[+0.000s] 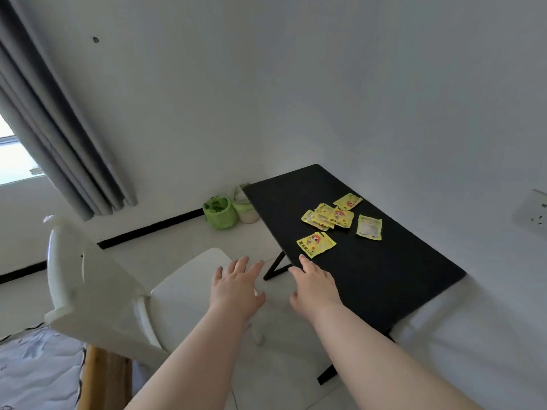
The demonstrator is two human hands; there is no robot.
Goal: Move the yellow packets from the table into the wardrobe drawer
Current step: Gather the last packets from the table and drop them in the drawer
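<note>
Several yellow packets lie on a black table (384,279) against the white wall. One packet (316,244) lies nearest me by the table's left edge. A pile of packets (328,218) sits behind it, another packet (348,201) lies further back, and one packet (369,227) lies face down to the right. My right hand (314,287) is open, palm down, over the table's near left edge, just short of the nearest packet. My left hand (236,287) is open with fingers spread, above the chair seat left of the table. No wardrobe or drawer is in view.
A white chair (97,291) stands left of the table, its seat under my left hand. A green bag (220,213) and a pale container (245,208) sit on the floor by the table's far corner. Grey curtains (59,137) hang at left. A wall socket (532,214) is at right.
</note>
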